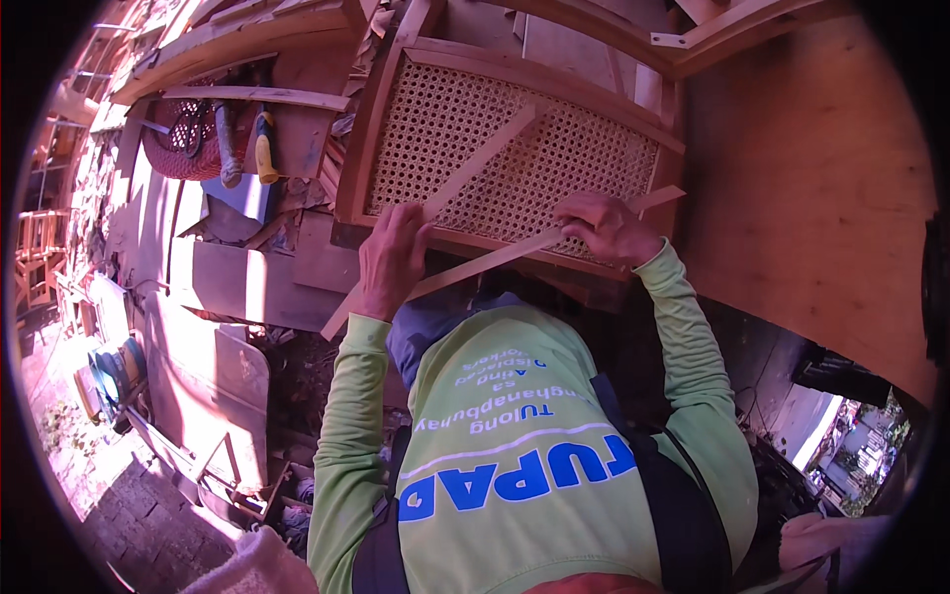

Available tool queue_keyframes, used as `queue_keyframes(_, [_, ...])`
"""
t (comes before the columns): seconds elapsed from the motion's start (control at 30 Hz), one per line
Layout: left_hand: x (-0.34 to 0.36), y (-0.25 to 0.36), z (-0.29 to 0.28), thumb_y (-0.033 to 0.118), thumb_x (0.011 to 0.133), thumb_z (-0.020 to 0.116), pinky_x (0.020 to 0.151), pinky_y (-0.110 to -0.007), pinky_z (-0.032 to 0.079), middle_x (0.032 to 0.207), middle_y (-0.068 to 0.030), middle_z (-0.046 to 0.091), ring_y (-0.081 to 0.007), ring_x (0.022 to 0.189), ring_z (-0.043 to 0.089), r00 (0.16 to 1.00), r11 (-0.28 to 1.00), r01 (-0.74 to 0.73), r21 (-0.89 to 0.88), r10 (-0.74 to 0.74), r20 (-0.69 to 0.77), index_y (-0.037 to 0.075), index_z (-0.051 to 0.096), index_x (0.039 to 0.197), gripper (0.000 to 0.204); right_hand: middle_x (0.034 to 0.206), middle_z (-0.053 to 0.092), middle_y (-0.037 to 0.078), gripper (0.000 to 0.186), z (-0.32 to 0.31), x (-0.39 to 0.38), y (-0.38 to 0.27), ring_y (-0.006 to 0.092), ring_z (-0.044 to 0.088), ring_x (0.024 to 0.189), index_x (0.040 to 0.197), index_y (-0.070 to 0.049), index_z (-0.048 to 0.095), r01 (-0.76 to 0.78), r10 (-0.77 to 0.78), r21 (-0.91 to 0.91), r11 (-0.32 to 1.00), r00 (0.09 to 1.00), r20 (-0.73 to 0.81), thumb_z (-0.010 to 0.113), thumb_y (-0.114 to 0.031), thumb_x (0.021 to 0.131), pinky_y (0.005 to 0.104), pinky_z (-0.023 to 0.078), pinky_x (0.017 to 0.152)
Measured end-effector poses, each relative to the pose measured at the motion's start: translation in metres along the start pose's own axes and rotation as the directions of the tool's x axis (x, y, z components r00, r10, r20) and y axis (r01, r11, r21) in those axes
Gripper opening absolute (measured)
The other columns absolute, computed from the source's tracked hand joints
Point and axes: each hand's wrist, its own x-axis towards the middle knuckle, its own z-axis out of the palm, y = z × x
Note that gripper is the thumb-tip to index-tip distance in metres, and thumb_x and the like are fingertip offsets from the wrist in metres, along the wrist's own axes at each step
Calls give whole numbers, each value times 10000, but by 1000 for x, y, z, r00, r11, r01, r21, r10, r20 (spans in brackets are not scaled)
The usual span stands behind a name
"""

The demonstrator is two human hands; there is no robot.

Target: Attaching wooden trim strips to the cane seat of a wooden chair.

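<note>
My left hand [390, 259] is closed around a thin wooden strip [480, 166], which slants up and to the right across the woven cane panel [435, 119]. A second wooden strip [485, 262] is pinched in my right hand [609, 228]. It runs along the near edge of the panel, and its left end passes close to my left hand. The cane is set in a brown wooden frame [544, 74] lying in front of me. My palms and some fingertips are hidden.
To the left, a red mesh basket [168, 153] sits by a tool with a yellow handle [264, 153] and one with a grey handle [226, 148]. A large plywood sheet [811, 188] stands at the right. Curved wooden framing [594, 32] crosses the far side.
</note>
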Motion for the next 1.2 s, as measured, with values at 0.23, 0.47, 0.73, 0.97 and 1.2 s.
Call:
queue_keyframes(0.23, [54, 24, 18, 146, 933, 757, 934, -465, 516, 1135, -127, 680, -378, 1100, 630, 952, 940, -306, 149, 298, 76, 93, 683, 1166, 250, 1012, 675, 142, 286, -27, -18, -18, 353, 675, 963, 1118, 4, 671, -52, 46, 109, 993, 997, 55, 774, -113, 878, 450, 546, 880])
queue_keyframes(0.47, [25, 82, 4, 131, 916, 734, 751, -463, 568, 1125, -122, 703, -392, 906, 702, 888, 955, -296, -38, 289, 356, 115, 648, 1214, 310, 1046, 694, 149, 247, -36, -14, -21, 345, 686, 998, 1133, -6, 704, -28, 33, 74, 997, 997, -72, 770, -97, 913, 406, 551, 918])
queue_keyframes(0.73, [-20, 34, -29, 91, 1042, 624, 630, -387, 537, 794, -108, 701, -289, 679, 701, 993, 986, 84, -145, -94, -65, 59, 617, 998, 55, 1111, 665, 128, 305, -63, 66, 20, 324, 663, 1083, 1157, -21, 695, -184, 121, -1, 983, 651, -749, 796, -39, 870, 430, 539, 949])
queue_keyframes(0.97, [-31, 33, -59, 205, 1141, 553, 579, -205, 407, 844, 22, 609, -42, 653, 508, 811, 630, 188, -754, -533, -243, 55, 628, 1136, 168, 1094, 607, 157, 338, -28, 103, 70, 378, 602, 1057, 1135, -20, 668, -242, -91, -435, 867, 782, -617, 777, -9, 816, 488, 501, 927])
queue_keyframes(1.2, [-12, 48, -69, 237, 1142, 542, 616, -230, 451, 916, -4, 588, -78, 706, 548, 841, 380, 71, -922, -520, -149, 33, 609, 1206, 223, 1048, 626, 167, 194, -37, 91, 68, 387, 619, 1027, 1067, 4, 686, -140, -28, -257, 956, 830, -557, 702, 20, 874, 474, 512, 905])
